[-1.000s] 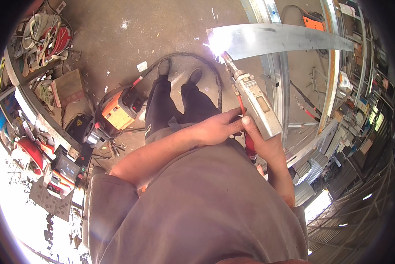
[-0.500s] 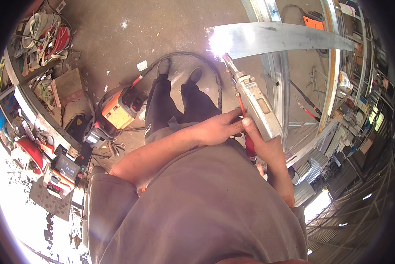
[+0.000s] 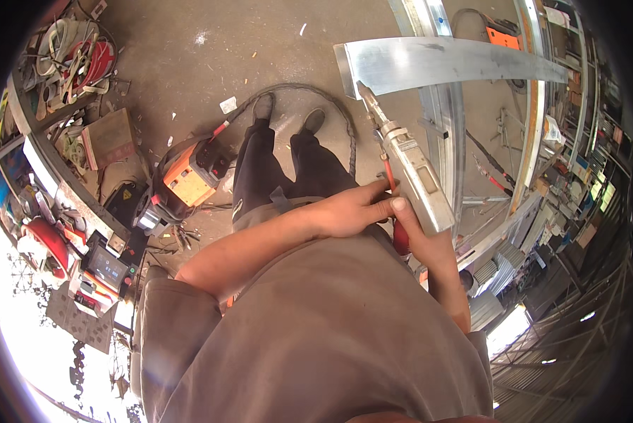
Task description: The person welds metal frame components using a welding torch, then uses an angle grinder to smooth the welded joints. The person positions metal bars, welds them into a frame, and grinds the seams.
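Note:
A grey handheld welding torch (image 3: 423, 182) points up and left, its nozzle close to the near lower corner of a long, flat-sided metal tube (image 3: 443, 62). I cannot tell whether the nozzle touches it. My right hand (image 3: 431, 243) is closed around the torch's rear part, the fingers mostly hidden under it. From the left, my left hand (image 3: 350, 211) reaches to the torch beside a thin red hose (image 3: 390, 170); its fingers curl partly out of sight, and the two thumbs nearly meet. The tube's left end face (image 3: 345, 70) shows bare.
Metal beams (image 3: 443, 134) run beneath the tube at right. An orange and black machine (image 3: 189, 176) stands left of my legs, with a dark cable (image 3: 295, 86) looping past my feet. A cardboard box (image 3: 110, 139) and a cluttered rack (image 3: 63, 187) are farther left.
The bright white-violet glow at the tube's left end has gone out. My hands and the torch have shifted very slightly; the tube has stayed put.

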Available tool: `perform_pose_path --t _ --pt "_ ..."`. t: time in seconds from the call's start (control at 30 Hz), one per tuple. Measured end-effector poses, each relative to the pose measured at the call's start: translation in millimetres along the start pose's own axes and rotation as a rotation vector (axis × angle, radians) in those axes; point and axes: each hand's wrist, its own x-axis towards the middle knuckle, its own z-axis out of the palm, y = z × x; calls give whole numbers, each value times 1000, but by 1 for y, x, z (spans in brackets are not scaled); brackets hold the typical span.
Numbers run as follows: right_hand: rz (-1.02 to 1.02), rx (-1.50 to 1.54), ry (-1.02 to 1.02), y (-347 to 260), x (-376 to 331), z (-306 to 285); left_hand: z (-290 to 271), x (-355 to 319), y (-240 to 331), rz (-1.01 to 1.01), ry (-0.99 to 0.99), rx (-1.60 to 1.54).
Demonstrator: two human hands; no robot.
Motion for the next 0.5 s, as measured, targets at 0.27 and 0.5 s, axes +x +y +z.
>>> perform_pose_path --t 0.27,0.5 --pt "23 -39 -31 -1 4 -2 0 4 -6 64 -5 -114" --pt "-41 -80 -13 -1 7 -1 -3 4 -6 53 -10 -117"
